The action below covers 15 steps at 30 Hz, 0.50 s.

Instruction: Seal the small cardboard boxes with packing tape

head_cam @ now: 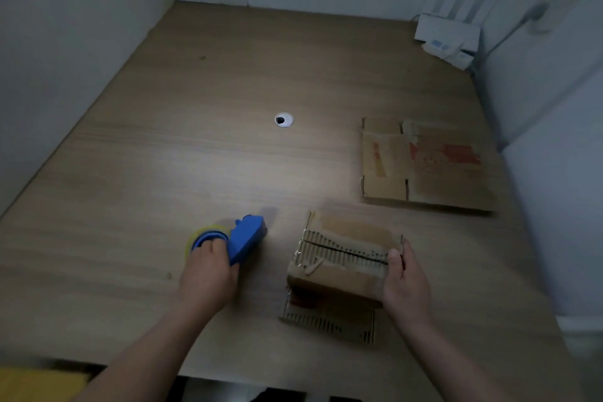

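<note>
Cardboard box (342, 266) gripped at its right edge by right hand (404, 281); left hand (208, 271) clasps blue tape dispenser (241, 238) on counter (195, 157).

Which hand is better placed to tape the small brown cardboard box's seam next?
Left, probably: the left hand grips the blue plastic tape dispenser, while the right hand is occupied holding the small brown cardboard box.

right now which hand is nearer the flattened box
Right. Right hand holds the small box just in front of the flattened box; left hand grips the tape dispenser far left.
</note>
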### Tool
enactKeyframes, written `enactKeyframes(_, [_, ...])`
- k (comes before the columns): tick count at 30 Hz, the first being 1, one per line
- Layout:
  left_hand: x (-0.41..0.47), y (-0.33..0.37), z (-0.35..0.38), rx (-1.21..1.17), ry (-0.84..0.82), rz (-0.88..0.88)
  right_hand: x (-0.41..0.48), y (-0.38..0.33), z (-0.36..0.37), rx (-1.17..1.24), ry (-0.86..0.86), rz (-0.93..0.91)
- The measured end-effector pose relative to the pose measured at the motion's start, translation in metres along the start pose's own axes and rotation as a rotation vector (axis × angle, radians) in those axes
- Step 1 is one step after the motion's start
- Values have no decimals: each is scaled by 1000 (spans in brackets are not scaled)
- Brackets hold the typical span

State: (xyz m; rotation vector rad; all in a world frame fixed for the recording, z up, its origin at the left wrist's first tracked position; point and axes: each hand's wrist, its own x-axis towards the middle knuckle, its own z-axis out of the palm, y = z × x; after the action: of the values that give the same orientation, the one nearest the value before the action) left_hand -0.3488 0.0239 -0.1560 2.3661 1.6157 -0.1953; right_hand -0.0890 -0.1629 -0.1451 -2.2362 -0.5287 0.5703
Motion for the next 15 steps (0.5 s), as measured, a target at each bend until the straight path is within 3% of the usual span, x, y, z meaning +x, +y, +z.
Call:
enactKeyframes(3, [-11,25,-18,-215,299,67,1,1,1,-9,7,8])
enactKeyframes(4, [-19,46,-30,-346,313,120,1,0,1,-7,8,11])
enactKeyframes(6, [-30,92,-43,-601,162,202,0,-1,1,8,2,23])
enactKeyframes(8, [-33,127,-31,-714,-35,156,-2,-1,1,30,-11,37])
enactKeyframes(15, [-10,140,2,-673,-70,32,0,8,3,145,-90,89])
